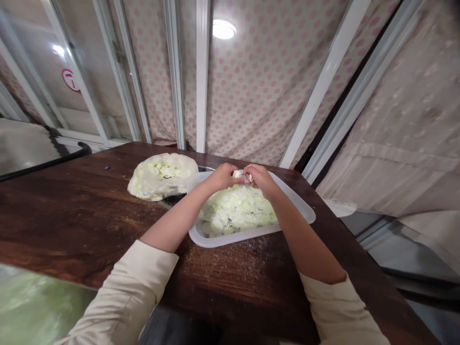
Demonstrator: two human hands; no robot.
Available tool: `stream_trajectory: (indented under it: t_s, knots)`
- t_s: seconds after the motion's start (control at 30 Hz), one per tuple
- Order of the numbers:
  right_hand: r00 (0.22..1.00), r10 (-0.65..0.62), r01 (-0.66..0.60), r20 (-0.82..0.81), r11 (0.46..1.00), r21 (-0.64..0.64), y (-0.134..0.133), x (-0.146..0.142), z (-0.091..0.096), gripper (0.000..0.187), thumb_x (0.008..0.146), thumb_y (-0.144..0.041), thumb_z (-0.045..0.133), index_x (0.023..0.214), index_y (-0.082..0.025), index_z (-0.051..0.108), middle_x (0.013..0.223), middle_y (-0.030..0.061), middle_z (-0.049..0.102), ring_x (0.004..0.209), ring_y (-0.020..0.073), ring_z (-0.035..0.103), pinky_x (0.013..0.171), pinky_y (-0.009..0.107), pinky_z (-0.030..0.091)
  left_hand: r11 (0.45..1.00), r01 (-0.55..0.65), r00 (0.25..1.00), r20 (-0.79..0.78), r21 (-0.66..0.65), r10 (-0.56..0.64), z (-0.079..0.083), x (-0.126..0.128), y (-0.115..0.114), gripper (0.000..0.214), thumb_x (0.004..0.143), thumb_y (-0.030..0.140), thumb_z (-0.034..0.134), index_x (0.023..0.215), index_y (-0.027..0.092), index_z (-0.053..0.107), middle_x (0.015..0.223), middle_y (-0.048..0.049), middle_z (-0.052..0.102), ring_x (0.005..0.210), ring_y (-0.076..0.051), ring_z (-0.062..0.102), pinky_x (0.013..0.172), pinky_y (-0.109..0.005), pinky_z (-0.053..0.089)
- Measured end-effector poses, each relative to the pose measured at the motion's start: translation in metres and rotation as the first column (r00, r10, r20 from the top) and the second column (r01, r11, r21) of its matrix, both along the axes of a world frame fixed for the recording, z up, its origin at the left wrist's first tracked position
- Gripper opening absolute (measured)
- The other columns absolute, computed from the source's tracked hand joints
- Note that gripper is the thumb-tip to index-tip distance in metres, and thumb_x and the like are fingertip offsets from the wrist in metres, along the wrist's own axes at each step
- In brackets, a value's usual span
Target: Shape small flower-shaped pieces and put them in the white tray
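Note:
My left hand (223, 176) and my right hand (260, 178) meet over the far side of a white tray (230, 238). Both are closed on one small pale floret piece (240, 174) held between their fingertips. The tray is heaped with pale green-white cauliflower pieces (237, 211). A large cauliflower head (161, 175), partly broken open, lies on the dark wooden table (72, 211) just left of the tray. Cream sleeves cover both forearms up to the elbows.
The table's near edge runs along the bottom and its right edge falls away beside the tray. Behind it hang a pink-dotted cloth and white window frames (201, 86). A dark curved bar (46, 162) lies at the far left. Fine crumbs speckle the wood before the tray.

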State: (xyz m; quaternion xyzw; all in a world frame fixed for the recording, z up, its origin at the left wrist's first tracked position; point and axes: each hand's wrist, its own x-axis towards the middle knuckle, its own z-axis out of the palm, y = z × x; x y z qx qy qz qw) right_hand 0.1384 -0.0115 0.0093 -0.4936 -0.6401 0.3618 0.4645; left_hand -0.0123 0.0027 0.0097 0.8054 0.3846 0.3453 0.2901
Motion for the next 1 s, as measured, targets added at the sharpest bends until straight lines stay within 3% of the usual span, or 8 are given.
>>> stream_trajectory:
  t_s: [0.13, 0.27, 0.47, 0.63, 0.83, 1.0]
  knots:
    - [0.994, 0.051, -0.057, 0.098, 0.997, 0.054, -0.003, -0.001, 0.000, 0.014, 0.064, -0.029, 0.053, 0.058, -0.018, 0.047, 0.048, -0.0045, 0.040, 0.044, 0.0077, 0.033, 0.044, 0.023, 0.022, 0.999, -0.010, 1.000, -0.013, 0.039, 0.010, -0.001, -0.001, 0.002, 0.033, 0.060, 0.040, 0.070, 0.055, 0.014, 0.050, 0.044, 0.0046, 0.047, 0.041, -0.007, 0.042, 0.043, -0.019, 0.028]
    - [0.996, 0.000, -0.006, 0.087, 0.997, 0.072, -0.001, -0.001, -0.003, 0.007, 0.062, -0.024, 0.050, 0.058, -0.019, 0.048, 0.045, -0.0051, 0.039, 0.043, 0.0081, 0.031, 0.043, 0.022, 0.022, 0.997, 0.022, 0.999, -0.041, 0.072, -0.019, -0.001, 0.000, -0.001, 0.031, 0.066, 0.041, 0.066, 0.061, 0.014, 0.052, 0.047, 0.0041, 0.049, 0.045, -0.008, 0.046, 0.045, -0.019, 0.030]
    - [0.983, -0.183, 0.178, 0.022, 0.974, 0.138, 0.008, 0.006, -0.005, 0.011, 0.064, -0.026, 0.048, 0.057, -0.020, 0.043, 0.046, -0.0050, 0.036, 0.046, 0.0103, 0.034, 0.045, 0.023, 0.026, 0.996, 0.076, 0.997, 0.016, 0.050, -0.077, 0.001, 0.002, -0.007, 0.028, 0.084, 0.038, 0.046, 0.071, 0.015, 0.052, 0.053, 0.0030, 0.050, 0.043, -0.007, 0.045, 0.047, -0.020, 0.035]
    - [0.889, -0.420, 0.348, 0.185, 0.880, 0.325, 0.008, 0.011, -0.003, 0.015, 0.066, -0.027, 0.052, 0.055, -0.019, 0.046, 0.052, -0.0019, 0.045, 0.056, 0.0138, 0.042, 0.055, 0.026, 0.031, 0.994, 0.105, 0.989, 0.099, 0.030, -0.107, -0.002, 0.004, -0.003, 0.026, 0.090, 0.030, 0.035, 0.082, 0.013, 0.053, 0.068, -0.0006, 0.054, 0.047, -0.005, 0.046, 0.050, -0.020, 0.040]
    - [0.914, -0.343, 0.234, 0.216, 0.882, 0.409, 0.003, 0.007, -0.001, 0.037, 0.081, -0.044, 0.041, 0.053, -0.019, 0.044, 0.052, -0.0002, 0.043, 0.056, 0.0144, 0.041, 0.058, 0.028, 0.031, 0.978, 0.186, 0.982, 0.037, -0.092, -0.184, -0.003, 0.005, -0.003, 0.017, 0.088, 0.018, 0.038, 0.090, 0.010, 0.053, 0.077, -0.0054, 0.064, 0.048, -0.005, 0.054, 0.050, -0.019, 0.042]
    - [0.955, -0.245, 0.170, 0.164, 0.912, 0.373, 0.002, 0.005, -0.002, 0.038, 0.082, -0.047, 0.040, 0.057, -0.019, 0.045, 0.052, -0.0012, 0.043, 0.055, 0.0137, 0.042, 0.056, 0.026, 0.032, 0.982, 0.131, 0.991, 0.012, -0.139, -0.130, 0.000, 0.003, -0.004, 0.020, 0.083, 0.022, 0.047, 0.072, 0.009, 0.059, 0.075, -0.0094, 0.068, 0.046, -0.009, 0.059, 0.042, -0.018, 0.039]
